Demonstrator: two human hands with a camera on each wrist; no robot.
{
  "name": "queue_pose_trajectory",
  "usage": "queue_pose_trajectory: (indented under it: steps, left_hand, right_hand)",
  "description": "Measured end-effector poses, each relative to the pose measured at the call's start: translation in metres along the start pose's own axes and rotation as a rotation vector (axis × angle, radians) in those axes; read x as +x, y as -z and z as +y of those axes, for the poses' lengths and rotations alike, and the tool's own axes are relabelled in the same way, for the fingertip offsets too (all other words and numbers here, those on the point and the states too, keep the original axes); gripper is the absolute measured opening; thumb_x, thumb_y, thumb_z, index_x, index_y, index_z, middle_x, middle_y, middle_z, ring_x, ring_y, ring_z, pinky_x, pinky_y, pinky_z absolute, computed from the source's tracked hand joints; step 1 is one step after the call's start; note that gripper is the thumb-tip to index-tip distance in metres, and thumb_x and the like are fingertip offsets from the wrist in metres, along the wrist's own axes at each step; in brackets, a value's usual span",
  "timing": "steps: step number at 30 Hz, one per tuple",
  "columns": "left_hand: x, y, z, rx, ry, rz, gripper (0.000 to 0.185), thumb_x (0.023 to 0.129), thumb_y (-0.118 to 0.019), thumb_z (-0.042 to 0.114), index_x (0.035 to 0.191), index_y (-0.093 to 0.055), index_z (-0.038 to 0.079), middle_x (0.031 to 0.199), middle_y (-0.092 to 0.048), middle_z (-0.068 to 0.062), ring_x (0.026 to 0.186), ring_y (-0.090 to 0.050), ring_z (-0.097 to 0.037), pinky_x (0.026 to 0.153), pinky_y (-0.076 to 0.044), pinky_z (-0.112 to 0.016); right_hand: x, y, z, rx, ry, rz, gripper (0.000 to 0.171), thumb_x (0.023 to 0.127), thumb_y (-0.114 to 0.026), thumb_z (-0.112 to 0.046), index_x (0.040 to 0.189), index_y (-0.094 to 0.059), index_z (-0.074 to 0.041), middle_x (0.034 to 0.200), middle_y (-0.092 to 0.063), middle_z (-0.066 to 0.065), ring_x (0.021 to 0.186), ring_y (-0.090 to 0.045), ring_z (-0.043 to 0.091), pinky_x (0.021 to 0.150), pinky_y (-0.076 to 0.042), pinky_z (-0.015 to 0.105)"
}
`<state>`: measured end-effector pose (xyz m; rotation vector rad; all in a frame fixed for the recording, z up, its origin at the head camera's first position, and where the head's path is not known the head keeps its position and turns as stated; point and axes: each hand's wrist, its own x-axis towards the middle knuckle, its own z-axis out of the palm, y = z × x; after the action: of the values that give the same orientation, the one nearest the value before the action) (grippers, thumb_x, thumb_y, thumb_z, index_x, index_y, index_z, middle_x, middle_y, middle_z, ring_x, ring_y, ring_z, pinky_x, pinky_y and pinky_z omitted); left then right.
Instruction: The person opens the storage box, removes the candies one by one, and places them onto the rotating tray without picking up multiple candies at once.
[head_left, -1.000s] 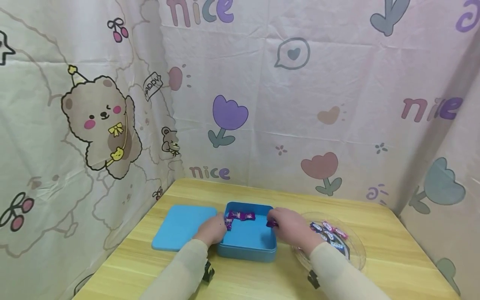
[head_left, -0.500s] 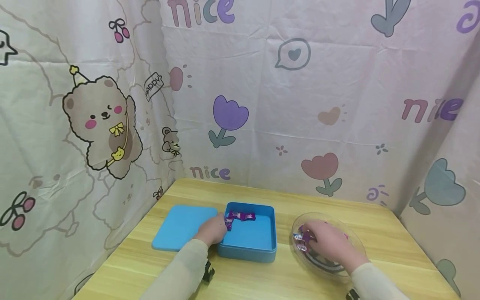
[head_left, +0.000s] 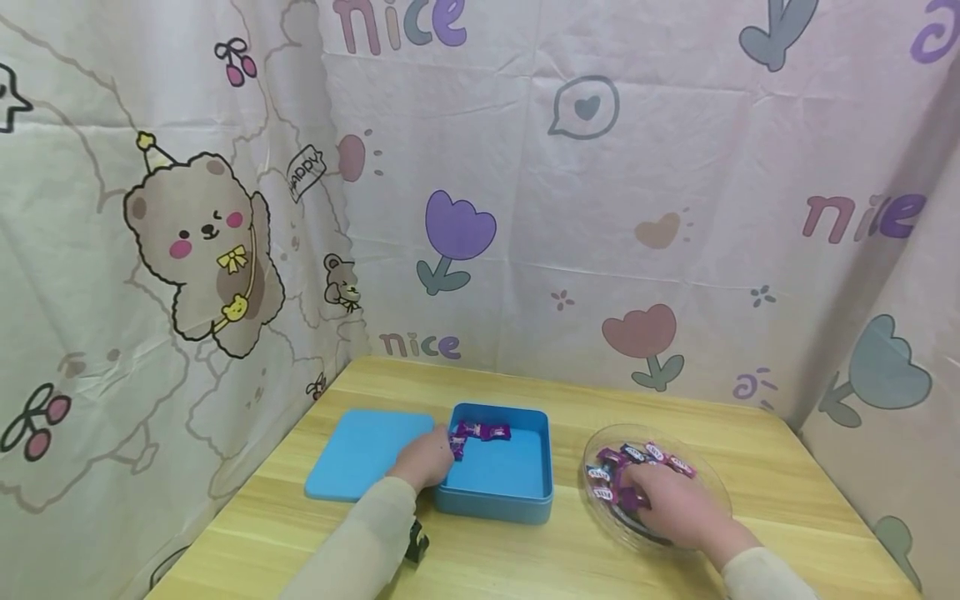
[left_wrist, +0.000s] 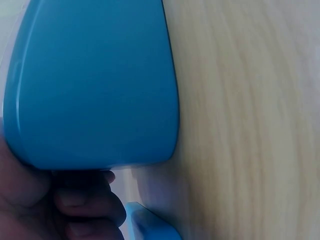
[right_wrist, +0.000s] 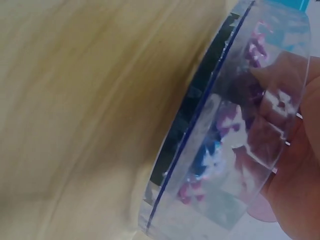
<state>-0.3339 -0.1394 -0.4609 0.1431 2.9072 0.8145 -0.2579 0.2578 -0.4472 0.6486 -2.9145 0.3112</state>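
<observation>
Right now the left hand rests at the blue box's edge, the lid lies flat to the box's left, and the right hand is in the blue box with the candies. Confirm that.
Not quite. The right hand is in the clear dish of candies, not the blue box, as the head view shows. The left hand and lid are as you said.

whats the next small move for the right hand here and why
Probably pinch one candy and lift it toward the blue box. The right hand rests in the clear dish among the wrapped candies; whether it grips one is unclear. The left hand steadies the box, which holds only a few.
</observation>
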Motion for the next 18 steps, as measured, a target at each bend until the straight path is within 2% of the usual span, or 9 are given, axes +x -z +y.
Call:
queue_pose_trajectory:
  steps: [8,18]
  left_hand:
    - [-0.001,0.001,0.002,-0.021,0.015,-0.008,0.052,0.103,-0.044,0.009,0.152,-0.035,-0.006,0.153,-0.042,-0.024,0.140,-0.039,-0.042,0.110,-0.033,-0.062]
    - [0.000,0.001,0.001,-0.016,0.016,-0.011,0.053,0.103,-0.043,0.010,0.153,-0.034,-0.006,0.154,-0.041,-0.024,0.141,-0.039,-0.042,0.111,-0.032,-0.061]
  right_hand:
    - [0.000,-0.004,0.001,0.005,0.078,0.022,0.038,0.072,-0.081,-0.006,0.102,-0.068,-0.023,0.093,-0.064,-0.015,0.085,-0.061,0.006,0.078,-0.056,0.037]
    - [0.013,0.004,-0.012,0.049,0.064,0.028,0.029,0.079,-0.078,-0.007,0.099,-0.064,-0.023,0.086,-0.056,-0.015,0.080,-0.052,0.002,0.071,-0.051,0.032]
